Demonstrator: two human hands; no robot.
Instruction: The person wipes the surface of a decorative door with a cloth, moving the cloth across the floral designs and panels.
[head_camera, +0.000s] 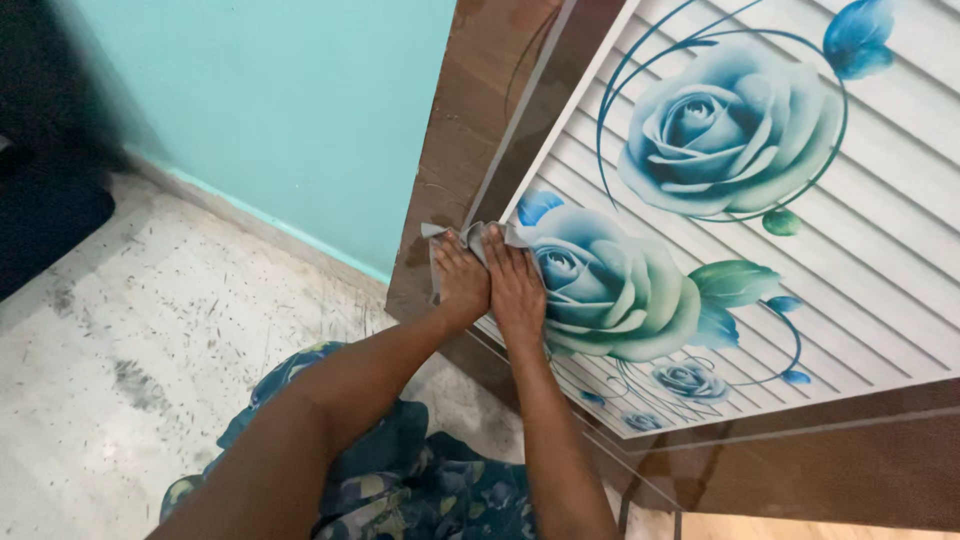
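Both my hands press a small grey cloth (437, 234) against the lower edge of a glossy cabinet door. My left hand (462, 281) lies over the cloth where the brown frame (470, 110) meets the white ribbed panel (900, 250). My right hand (514, 288) sits beside it, touching it, with its fingers over the edge of a printed blue rose (610, 290). Most of the cloth is hidden under my fingers; only its corners show.
A teal wall (270, 100) stands to the left of the cabinet, above a speckled pale floor (140, 350). My blue floral garment (420, 480) lies below my arms. A dark object (40, 200) sits at the far left.
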